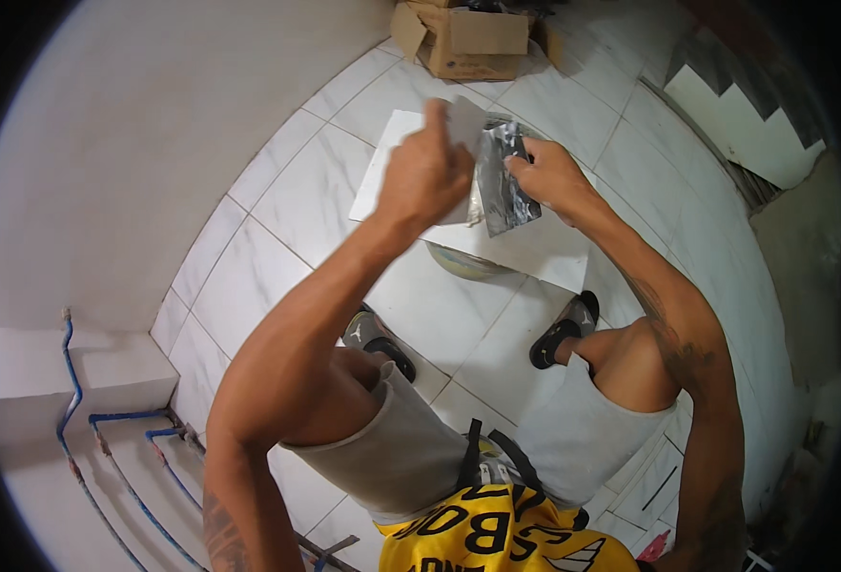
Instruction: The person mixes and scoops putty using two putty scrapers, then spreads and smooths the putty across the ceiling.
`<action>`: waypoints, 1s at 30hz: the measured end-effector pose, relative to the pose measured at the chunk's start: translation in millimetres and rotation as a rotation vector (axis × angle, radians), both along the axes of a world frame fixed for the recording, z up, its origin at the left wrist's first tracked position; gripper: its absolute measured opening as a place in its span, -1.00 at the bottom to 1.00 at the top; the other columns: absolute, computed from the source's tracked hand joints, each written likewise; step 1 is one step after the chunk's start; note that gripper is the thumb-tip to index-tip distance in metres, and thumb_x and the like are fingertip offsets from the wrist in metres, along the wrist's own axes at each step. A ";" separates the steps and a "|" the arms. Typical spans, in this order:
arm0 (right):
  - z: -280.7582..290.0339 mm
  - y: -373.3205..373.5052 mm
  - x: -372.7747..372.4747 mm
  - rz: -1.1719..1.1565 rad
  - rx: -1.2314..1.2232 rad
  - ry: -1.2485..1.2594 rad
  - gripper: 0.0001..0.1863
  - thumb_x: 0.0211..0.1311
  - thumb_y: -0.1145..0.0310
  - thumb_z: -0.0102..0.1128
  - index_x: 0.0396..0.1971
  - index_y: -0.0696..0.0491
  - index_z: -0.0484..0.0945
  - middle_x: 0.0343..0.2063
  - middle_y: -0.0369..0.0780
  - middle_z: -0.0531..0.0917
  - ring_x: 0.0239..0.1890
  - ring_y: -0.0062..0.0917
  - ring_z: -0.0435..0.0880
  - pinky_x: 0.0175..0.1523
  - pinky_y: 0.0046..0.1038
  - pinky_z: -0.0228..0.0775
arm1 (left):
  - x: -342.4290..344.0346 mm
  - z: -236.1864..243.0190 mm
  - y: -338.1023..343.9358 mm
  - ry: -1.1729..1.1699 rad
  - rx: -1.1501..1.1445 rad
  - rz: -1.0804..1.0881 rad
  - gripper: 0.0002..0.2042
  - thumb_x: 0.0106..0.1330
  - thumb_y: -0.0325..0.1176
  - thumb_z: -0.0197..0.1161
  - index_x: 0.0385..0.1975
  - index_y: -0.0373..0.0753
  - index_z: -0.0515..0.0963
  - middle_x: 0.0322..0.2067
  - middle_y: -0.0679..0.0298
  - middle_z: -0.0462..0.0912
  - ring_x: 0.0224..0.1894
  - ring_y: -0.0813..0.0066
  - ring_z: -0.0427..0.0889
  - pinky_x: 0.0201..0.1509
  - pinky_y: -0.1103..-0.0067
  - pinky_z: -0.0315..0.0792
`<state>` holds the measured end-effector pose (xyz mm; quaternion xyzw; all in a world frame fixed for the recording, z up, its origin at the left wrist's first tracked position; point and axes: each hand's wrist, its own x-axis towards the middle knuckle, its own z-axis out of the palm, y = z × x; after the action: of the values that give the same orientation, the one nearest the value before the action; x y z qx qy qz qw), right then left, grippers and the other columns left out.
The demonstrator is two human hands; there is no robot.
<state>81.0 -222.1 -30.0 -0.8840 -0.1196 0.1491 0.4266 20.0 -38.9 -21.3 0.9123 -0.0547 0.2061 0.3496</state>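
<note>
My left hand [424,173] is closed on a thin grey flat scraper blade [465,122], somewhat blurred. Beside it, my right hand [546,173] grips a rectangular steel trowel [504,205] by its far right side, and its shiny face is smeared. The two blades are close together, and I cannot tell whether they touch. A little whitish paste [476,208] shows between them. Both hands are above a white board [559,259]. Under its near edge shows the rounded rim of a bucket or bowl [470,264], mostly hidden by the board.
An open cardboard box [478,65] stands beyond the board. A plain wall [153,143] rises on the left, with blue pipes [75,381] at lower left. Broken white tile pieces [745,124] lean at far right. Marble-look tiles [297,205] cover the floor around my feet.
</note>
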 end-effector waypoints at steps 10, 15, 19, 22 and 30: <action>17.6 -6.1 -4.2 0.037 0.270 0.059 -0.80 0.36 0.37 0.07 -0.20 0.19 0.56 -0.46 -0.39 0.51 -0.44 -0.72 0.38 -0.31 -0.57 0.29 | 15.1 -17.6 25.1 0.059 0.056 0.048 -0.60 0.23 -0.42 0.09 0.06 -0.26 0.18 -0.46 -0.20 0.60 -0.38 -0.29 0.58 -0.28 0.02 0.44; 46.7 -49.3 5.1 0.041 -0.063 -0.266 -0.81 0.34 0.39 0.07 -0.25 0.21 0.54 -0.49 -0.35 0.49 -0.41 -0.71 0.36 -0.25 -0.56 0.30 | 20.5 2.5 24.8 -0.054 0.061 -0.127 -0.56 0.28 -0.36 0.19 0.11 -0.22 0.23 -0.39 -0.18 0.61 -0.31 -0.25 0.59 -0.23 0.08 0.45; 39.5 -47.5 7.4 0.185 0.051 -0.426 -0.83 0.36 0.43 0.01 -0.26 0.26 0.48 -0.48 -0.29 0.51 -0.40 -0.65 0.38 -0.21 -0.54 0.32 | 5.4 6.3 40.4 -0.092 0.022 -0.255 -0.64 0.22 -0.43 0.24 -0.01 -0.22 0.34 -0.24 -0.05 0.60 -0.16 -0.14 0.58 -0.12 0.18 0.46; 54.1 -45.6 -3.2 0.209 0.058 -0.353 -0.87 0.32 0.48 0.01 -0.33 0.26 0.44 -0.52 -0.21 0.45 -0.42 -0.58 0.35 -0.23 -0.51 0.29 | -1.6 9.0 45.9 -0.136 0.001 -0.300 -0.73 0.22 -0.49 0.21 -0.10 -0.22 0.37 -0.25 -0.02 0.59 -0.17 -0.11 0.58 -0.14 0.20 0.47; 64.4 -39.2 -8.8 0.403 0.094 -0.443 -0.92 0.14 0.65 0.04 -0.37 0.32 0.38 -0.48 -0.09 0.40 -0.45 -0.30 0.40 -0.27 -0.42 0.27 | -9.0 23.7 49.9 -0.140 0.025 -0.354 -0.78 0.20 -0.54 0.20 -0.19 -0.28 0.38 -0.27 -0.01 0.57 -0.18 -0.12 0.55 -0.16 0.17 0.43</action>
<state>72.3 -261.2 34.4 -0.8328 -0.3895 0.0284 0.3922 11.0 11.0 2.5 0.8762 -0.2409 0.2037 0.3643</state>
